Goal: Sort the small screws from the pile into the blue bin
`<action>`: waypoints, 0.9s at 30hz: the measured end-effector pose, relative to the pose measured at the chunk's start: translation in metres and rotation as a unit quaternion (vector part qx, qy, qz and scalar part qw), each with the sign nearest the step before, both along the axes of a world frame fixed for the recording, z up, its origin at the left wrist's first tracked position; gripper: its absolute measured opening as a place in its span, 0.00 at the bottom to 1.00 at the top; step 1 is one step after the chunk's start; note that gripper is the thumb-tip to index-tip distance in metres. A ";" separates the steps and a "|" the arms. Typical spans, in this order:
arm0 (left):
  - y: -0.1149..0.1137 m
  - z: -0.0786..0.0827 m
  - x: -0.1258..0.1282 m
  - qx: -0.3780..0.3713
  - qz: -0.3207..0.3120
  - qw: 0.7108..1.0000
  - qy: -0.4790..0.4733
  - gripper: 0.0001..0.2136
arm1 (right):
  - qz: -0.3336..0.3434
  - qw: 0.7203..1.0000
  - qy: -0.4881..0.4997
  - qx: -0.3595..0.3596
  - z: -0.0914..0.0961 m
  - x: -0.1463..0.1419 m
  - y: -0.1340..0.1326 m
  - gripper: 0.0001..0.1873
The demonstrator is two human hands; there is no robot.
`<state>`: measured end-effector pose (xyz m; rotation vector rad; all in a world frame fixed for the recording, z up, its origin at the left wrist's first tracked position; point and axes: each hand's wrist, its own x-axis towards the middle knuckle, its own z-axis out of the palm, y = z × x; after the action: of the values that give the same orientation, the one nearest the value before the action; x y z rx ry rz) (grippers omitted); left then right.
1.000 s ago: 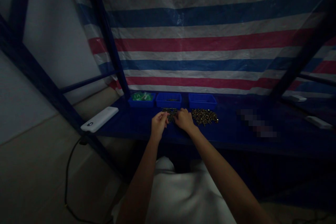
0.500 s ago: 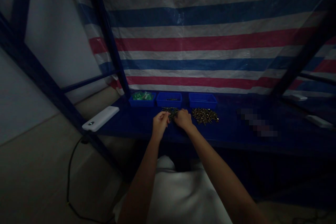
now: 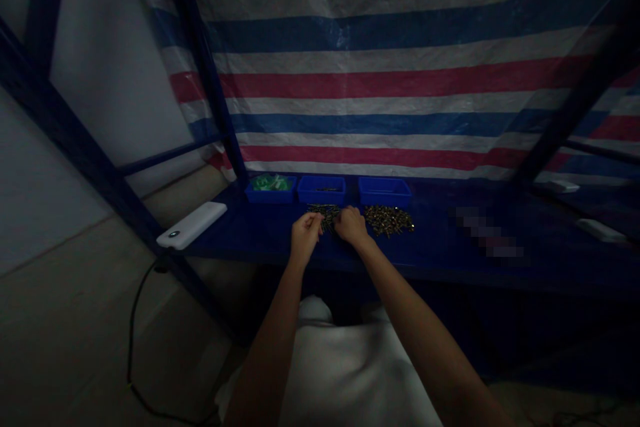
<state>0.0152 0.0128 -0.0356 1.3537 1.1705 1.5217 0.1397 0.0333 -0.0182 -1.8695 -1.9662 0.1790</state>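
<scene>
My left hand (image 3: 305, 232) is closed in a pinch at the near left side of a pile of thin, dark metal pins or screws (image 3: 327, 215). What its fingertips hold is too small to make out. Across the pile, my right hand (image 3: 351, 224) has its fingers curled together at the right edge, and whatever they grip is hidden. Just right of that hand lies a heap of small brass-coloured metal pieces (image 3: 389, 220). Behind the piles stands a blue tray (image 3: 321, 198) with a few thin pieces in it.
Another blue tray (image 3: 384, 201) stands behind the brass heap. A blue tray (image 3: 271, 197) at left holds green-and-white packets (image 3: 270, 182). A long white device (image 3: 193, 225) lies on the blue table (image 3: 260, 233) at left. Blue posts (image 3: 200, 60) and a striped sheet (image 3: 360, 87) rise behind.
My right hand has shifted very slightly at the edge of the thin pieces. My left hand keeps its pinch in nearly the same place. The camera view has moved a little.
</scene>
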 end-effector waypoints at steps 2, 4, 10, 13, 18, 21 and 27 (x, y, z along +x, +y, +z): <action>0.000 0.000 0.000 0.004 -0.001 1.000 0.007 0.12 | -0.003 1.000 0.016 0.024 -0.002 0.001 0.002 0.12; 0.000 -0.001 0.000 0.012 0.004 1.000 0.019 0.12 | -0.004 0.997 0.049 0.059 -0.005 0.003 0.004 0.11; -0.002 0.002 0.005 0.035 -0.007 0.998 0.051 0.11 | 0.096 0.936 0.298 0.163 -0.012 0.005 0.011 0.09; -0.003 0.006 0.009 0.017 -0.059 0.997 0.043 0.13 | 0.136 0.886 0.414 0.157 -0.013 0.004 0.009 0.10; -0.002 0.009 0.015 -0.009 -0.097 0.995 -0.014 0.15 | 0.159 0.846 0.486 0.147 -0.014 0.005 0.003 0.10; -0.001 0.009 0.017 -0.017 -0.102 0.994 -0.037 0.15 | 0.156 0.838 0.502 0.149 -0.014 0.005 0.000 0.10; 0.000 0.012 0.021 -0.024 -0.084 0.994 -0.065 0.14 | 0.136 0.852 0.481 0.153 -0.013 0.006 -0.003 0.12</action>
<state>0.0360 0.0124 -0.0233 1.2674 0.9815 1.4291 0.1460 0.0307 -0.0317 -0.9551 -1.3902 0.6895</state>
